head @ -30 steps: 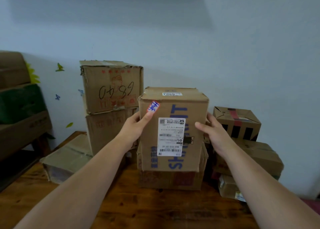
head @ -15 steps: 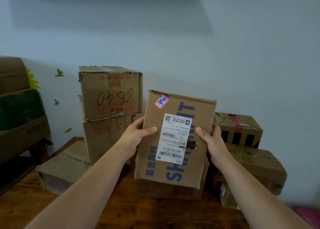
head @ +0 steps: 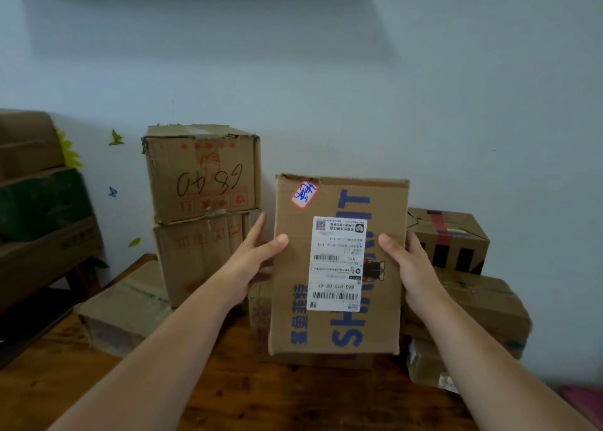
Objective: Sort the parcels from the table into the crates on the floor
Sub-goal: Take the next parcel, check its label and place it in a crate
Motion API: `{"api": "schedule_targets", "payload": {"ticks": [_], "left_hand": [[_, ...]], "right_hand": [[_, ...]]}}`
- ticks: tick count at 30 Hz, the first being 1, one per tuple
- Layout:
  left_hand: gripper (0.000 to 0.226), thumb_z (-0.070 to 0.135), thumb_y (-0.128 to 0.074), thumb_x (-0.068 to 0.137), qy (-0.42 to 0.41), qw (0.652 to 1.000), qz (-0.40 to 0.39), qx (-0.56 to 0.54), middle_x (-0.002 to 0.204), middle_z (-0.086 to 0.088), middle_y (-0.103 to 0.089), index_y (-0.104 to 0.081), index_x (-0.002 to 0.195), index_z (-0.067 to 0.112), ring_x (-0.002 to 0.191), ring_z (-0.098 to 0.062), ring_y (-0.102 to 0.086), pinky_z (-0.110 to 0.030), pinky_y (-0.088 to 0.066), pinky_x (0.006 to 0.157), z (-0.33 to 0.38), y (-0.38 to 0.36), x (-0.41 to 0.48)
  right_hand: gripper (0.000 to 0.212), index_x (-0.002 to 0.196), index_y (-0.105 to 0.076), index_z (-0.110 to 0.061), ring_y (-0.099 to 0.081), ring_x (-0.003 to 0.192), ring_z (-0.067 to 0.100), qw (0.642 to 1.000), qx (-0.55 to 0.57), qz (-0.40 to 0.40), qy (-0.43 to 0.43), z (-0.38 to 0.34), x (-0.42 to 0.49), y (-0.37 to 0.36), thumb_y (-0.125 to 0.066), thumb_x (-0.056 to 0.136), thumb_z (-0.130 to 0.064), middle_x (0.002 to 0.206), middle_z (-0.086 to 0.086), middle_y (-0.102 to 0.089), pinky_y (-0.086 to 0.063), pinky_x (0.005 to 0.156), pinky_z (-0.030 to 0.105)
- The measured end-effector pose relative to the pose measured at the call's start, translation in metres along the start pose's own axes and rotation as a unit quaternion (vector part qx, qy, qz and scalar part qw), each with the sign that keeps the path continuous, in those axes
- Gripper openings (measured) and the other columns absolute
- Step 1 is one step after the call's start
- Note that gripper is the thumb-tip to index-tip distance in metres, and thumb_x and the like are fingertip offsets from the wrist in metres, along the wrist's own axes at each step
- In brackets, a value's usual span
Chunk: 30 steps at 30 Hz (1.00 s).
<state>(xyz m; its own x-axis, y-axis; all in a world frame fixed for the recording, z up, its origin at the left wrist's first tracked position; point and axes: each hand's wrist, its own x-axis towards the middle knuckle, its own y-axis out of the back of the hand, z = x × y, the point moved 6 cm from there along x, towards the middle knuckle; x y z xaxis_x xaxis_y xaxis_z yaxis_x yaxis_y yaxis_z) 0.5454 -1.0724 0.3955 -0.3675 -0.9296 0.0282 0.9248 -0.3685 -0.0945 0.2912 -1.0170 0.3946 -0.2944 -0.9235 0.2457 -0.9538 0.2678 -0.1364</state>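
Here, the brown cardboard parcel with blue lettering [head: 336, 329] stands upright before you, its broad face towards you and a white shipping label [head: 337, 264] upside down on it. It covers most of a second brown carton [head: 261, 319] behind and below; you cannot tell whether the two touch. The print on the label is too small to read. The cartons at the left edge [head: 39, 202] are cut off by the frame, as are both your forearms at the bottom.

Edges and room: to the left rises a stack of two cartons, the upper one marked "6840" [head: 202, 176], just beside your left hand [head: 251, 257]. To the right, a carton with red tape and black bars [head: 450, 238] sits on a wider carton [head: 483, 306], close behind your right hand [head: 414, 267]. The wooden counter [head: 228, 391] lies bare towards you.

Fingers: each thumb presses the parcel's front face. The left fingers [head: 257, 228] reach up along its left edge; the right ones wrap behind the right edge, mostly hidden. Both hands clamp the parcel between them.
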Motion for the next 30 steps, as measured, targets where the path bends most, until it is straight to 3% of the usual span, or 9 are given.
{"api": "schedule_targets", "payload": {"ticks": [4, 8, 12, 15, 18, 21, 25, 28, 30], "left_hand": [[0.125, 0.086, -0.065, 0.040, 0.026, 0.998, -0.030, 0.057, 0.154, -0.007, -0.027, 0.003, 0.141, 0.059, 0.132, -0.042, -0.036, -0.059, -0.038, 0.101, -0.005, -0.009, -0.014], [0.116, 0.090, -0.057, 0.042, 0.011, 0.995, -0.042, 0.094, 0.152, -0.008, -0.031, -0.009, 0.142, 0.056, 0.133, -0.039, -0.036, -0.058, -0.037, 0.102, -0.003, -0.020, -0.033], [0.092, 0.061, -0.075, 0.051, -0.013, 0.992, 0.006, 0.124, 0.136, -0.002, -0.050, -0.038, 0.130, 0.031, 0.102, -0.009, -0.058, -0.030, -0.049, 0.082, 0.002, -0.026, -0.055], [0.088, 0.039, -0.087, 0.052, -0.040, 0.996, 0.037, 0.064, 0.134, -0.009, -0.052, -0.040, 0.125, 0.026, 0.105, -0.023, -0.061, -0.042, -0.051, 0.085, 0.009, -0.027, -0.072], [0.110, 0.033, -0.076, 0.056, -0.037, 0.999, 0.017, 0.018, 0.143, -0.004, -0.044, -0.013, 0.145, 0.043, 0.119, -0.031, -0.054, -0.052, -0.048, 0.091, 0.015, -0.021, -0.093], [0.082, 0.027, -0.082, 0.059, -0.009, 0.998, -0.034, 0.057, 0.114, 0.005, -0.065, -0.043, 0.128, 0.048, 0.095, -0.024, -0.067, -0.051, -0.055, 0.080, 0.010, -0.015, -0.117], [0.033, 0.021, -0.071, 0.075, -0.016, 1.000, 0.021, -0.001, 0.087, -0.002, -0.072, -0.065, 0.105, 0.033, 0.072, -0.018, -0.069, -0.039, -0.056, 0.066, -0.014, 0.009, -0.145], [0.021, 0.017, -0.061, 0.086, 0.006, 0.996, 0.059, -0.064, 0.076, -0.001, -0.072, -0.066, 0.104, 0.025, 0.065, -0.014, -0.068, -0.032, -0.055, 0.055, -0.041, 0.025, -0.164], [0.018, 0.017, -0.060, 0.087, 0.028, 0.993, 0.068, -0.091, 0.072, -0.001, -0.072, -0.065, 0.103, 0.021, 0.063, -0.013, -0.069, -0.028, -0.052, 0.049, -0.061, 0.029, -0.174]], "right_hand": [[0.071, 0.117, -0.054, -0.032, -0.071, 0.089, 0.023, 0.999, -0.012, -0.032, -0.002, -0.010, -0.008, 0.017, -0.077, 0.053, -0.052, 0.103, 0.001, -0.073, -0.054, 0.073, 0.041], [0.067, 0.113, -0.056, -0.035, -0.071, 0.091, 0.025, 0.998, -0.024, -0.064, -0.009, -0.017, -0.019, 0.024, -0.077, 0.053, -0.054, 0.103, 0.001, -0.073, -0.054, 0.078, 0.044], [0.064, 0.110, -0.058, -0.032, -0.072, 0.087, 0.024, 0.997, -0.030, -0.065, -0.025, -0.013, -0.043, 0.030, -0.076, 0.052, -0.055, 0.099, 0.001, -0.074, -0.055, 0.073, 0.041], [0.061, 0.110, -0.059, -0.031, -0.072, 0.084, 0.021, 0.996, -0.038, -0.068, -0.038, -0.017, -0.066, 0.030, -0.073, 0.055, -0.054, 0.096, 0.001, -0.075, -0.056, 0.064, 0.034], [0.050, 0.109, -0.059, -0.034, -0.072, 0.080, 0.020, 0.995, -0.047, -0.075, -0.053, -0.020, -0.090, 0.023, -0.070, 0.062, -0.049, 0.092, 0.000, -0.075, -0.055, 0.056, 0.028], [0.037, 0.114, -0.060, -0.037, -0.072, 0.082, 0.022, 0.991, -0.071, -0.086, -0.071, -0.022, -0.114, 0.013, -0.067, 0.078, -0.035, 0.095, 0.000, -0.075, -0.055, 0.060, 0.032], [0.049, 0.119, -0.058, -0.041, -0.068, 0.095, 0.026, 0.983, -0.113, -0.108, -0.092, -0.019, -0.146, -0.006, -0.070, 0.073, -0.029, 0.110, 0.000, -0.070, -0.053, 0.083, 0.049], [0.037, 0.100, -0.055, -0.063, -0.056, 0.115, 0.023, 0.963, -0.214, -0.115, -0.115, -0.012, -0.171, -0.020, -0.073, 0.072, -0.046, 0.135, -0.002, -0.053, -0.046, 0.094, 0.051], [0.041, 0.099, -0.047, -0.067, -0.054, 0.116, 0.018, 0.946, -0.273, -0.099, -0.142, -0.002, -0.185, -0.023, -0.070, 0.066, -0.060, 0.141, -0.005, -0.047, -0.046, 0.091, 0.045]]}}
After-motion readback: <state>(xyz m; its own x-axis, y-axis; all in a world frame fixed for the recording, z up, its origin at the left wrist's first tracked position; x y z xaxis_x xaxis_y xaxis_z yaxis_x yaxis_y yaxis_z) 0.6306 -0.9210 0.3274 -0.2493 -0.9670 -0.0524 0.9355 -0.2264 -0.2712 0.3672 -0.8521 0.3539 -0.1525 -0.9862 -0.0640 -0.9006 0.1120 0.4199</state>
